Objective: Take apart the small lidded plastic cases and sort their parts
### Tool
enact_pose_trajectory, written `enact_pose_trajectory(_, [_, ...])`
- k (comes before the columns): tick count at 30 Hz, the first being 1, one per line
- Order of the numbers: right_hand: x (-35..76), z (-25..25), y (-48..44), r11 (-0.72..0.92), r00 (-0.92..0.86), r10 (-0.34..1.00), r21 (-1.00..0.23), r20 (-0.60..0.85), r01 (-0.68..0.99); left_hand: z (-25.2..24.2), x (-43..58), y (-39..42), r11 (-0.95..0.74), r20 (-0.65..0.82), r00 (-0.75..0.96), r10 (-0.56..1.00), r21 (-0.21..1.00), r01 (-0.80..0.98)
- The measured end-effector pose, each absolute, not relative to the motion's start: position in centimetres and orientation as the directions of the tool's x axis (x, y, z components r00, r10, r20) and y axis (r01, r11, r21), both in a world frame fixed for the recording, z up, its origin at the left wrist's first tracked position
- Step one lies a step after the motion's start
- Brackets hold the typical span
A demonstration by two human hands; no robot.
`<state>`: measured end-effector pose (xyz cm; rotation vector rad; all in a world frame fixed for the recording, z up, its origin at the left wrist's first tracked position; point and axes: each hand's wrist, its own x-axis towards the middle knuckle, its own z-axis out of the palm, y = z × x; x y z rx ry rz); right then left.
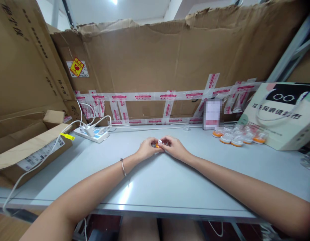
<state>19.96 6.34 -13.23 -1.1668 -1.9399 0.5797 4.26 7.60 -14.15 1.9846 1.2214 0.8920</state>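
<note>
My left hand (146, 148) and my right hand (174, 147) meet at the middle of the grey table (155, 180). Both hands have their fingers closed around one small orange and white piece (158, 143), pinched between the fingertips just above the tabletop. A thin bracelet (123, 167) sits on my left wrist. To the right lies a cluster of several clear round capsules with orange bases (236, 137).
A white power strip (94, 133) with cables lies at the back left. Cardboard boxes (29, 150) stack on the left, and a taped cardboard wall (157, 67) closes the back. A white paper bag (283, 115) stands at right, a small blurred card (212, 113) beside it.
</note>
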Motion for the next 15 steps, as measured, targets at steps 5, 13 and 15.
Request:
enact_pose_trajectory(5, [19.80,-13.30,6.09,0.539,-0.308,0.841,-0.656,0.444,0.528,-13.97,4.50,7.46,-0.337,0.177,0.330,0.927,0.782,0.525])
enact_pose_trajectory(13, [19.80,-13.78,6.17,0.556,-0.294,0.827,-0.621,0.479,0.553,-13.51,4.99,7.06,-0.313,0.150,0.306,0.940,0.735,0.602])
enact_pose_trajectory(15, [19.86,-13.79,6.21,0.523,-0.264,0.849,-0.662,0.457,0.536,-13.44,5.12,6.94,-0.304,0.144,0.298,0.944,0.733,0.609])
